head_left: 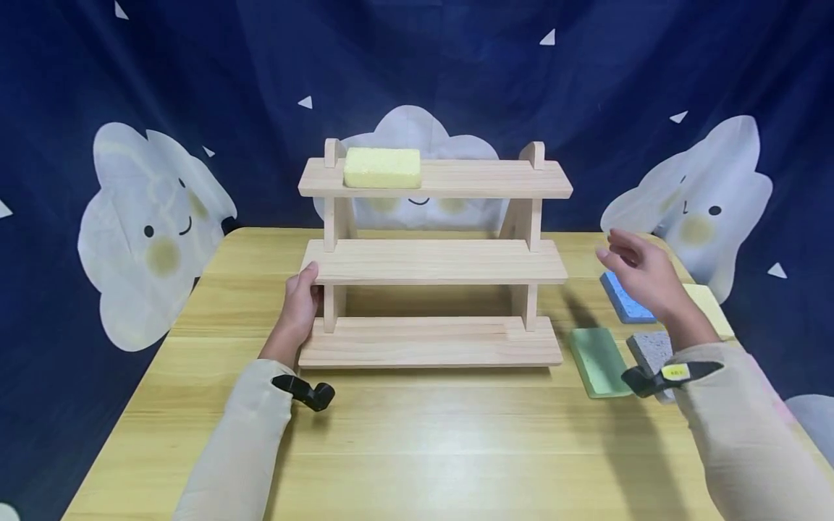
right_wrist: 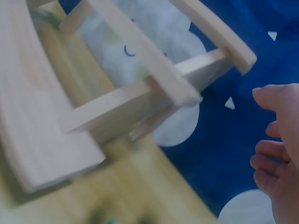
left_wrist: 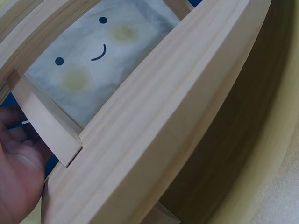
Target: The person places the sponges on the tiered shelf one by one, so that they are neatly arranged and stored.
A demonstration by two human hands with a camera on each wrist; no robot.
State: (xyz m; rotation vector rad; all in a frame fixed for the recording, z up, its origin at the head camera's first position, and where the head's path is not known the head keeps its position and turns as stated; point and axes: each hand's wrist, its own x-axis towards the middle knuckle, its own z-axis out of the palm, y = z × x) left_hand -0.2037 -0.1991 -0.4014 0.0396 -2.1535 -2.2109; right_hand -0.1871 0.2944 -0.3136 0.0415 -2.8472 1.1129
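Observation:
A three-tier wooden shelf rack (head_left: 433, 260) stands on the table. My left hand (head_left: 301, 304) grips the left end of its middle shelf, the thumb at the shelf's edge. In the left wrist view that hand (left_wrist: 21, 172) lies beside the side support, its fingers partly hidden behind the wood. A pale yellow sponge (head_left: 382, 168) rests on the top shelf, left of centre. Right of the rack, my right hand (head_left: 641, 271) is raised over a blue sponge (head_left: 627, 298), fingers loosely bent and holding nothing. The right wrist view also shows this hand (right_wrist: 280, 154) holding nothing.
Near the right edge of the wooden table (head_left: 417, 449) lie a green sponge (head_left: 598, 362), a grey sponge (head_left: 650, 349) and another pale yellow sponge (head_left: 710, 310). The right forearm partly covers the grey one. Behind the table hangs a dark blue cloth (head_left: 417, 58) with cloud prints.

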